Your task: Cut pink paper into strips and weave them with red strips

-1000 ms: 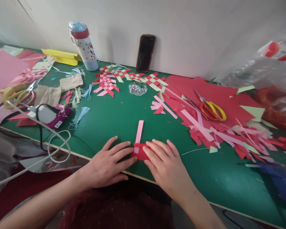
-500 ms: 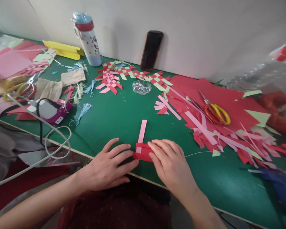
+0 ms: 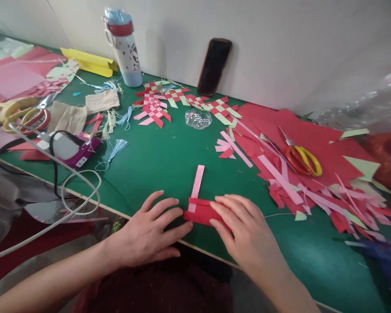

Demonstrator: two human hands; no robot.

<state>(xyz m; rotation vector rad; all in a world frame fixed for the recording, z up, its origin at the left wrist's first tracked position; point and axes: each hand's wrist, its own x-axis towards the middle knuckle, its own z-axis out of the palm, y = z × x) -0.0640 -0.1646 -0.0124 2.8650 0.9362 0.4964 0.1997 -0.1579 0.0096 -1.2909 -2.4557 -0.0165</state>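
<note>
Near the table's front edge lie red paper strips (image 3: 202, 214), with a pink paper strip (image 3: 198, 182) crossing their left part and sticking out away from me. Its lower end passes under one red strip and shows over another. My right hand (image 3: 239, 224) holds the right part of the red strips, thumb below and fingers above, hiding their right end. My left hand (image 3: 156, 228) rests at the left end, fingers spread and slightly bent. One left fingertip is at the lower left corner of the red paper; whether it presses on it I cannot tell.
Woven red, pink and green paper pieces (image 3: 154, 111) lie behind a clear bead dish (image 3: 198, 119). Scissors (image 3: 301, 156) rest on red sheets at the right, near paper scraps. A bottle (image 3: 127, 52), a leaning phone (image 3: 214, 67), a tassel (image 3: 117, 148) and a white cable (image 3: 99, 191) surround the workspace.
My right hand has slid a little to the right along the red paper, uncovering more of it. The left hand keeps nearly the same pose. The view has shifted slightly.
</note>
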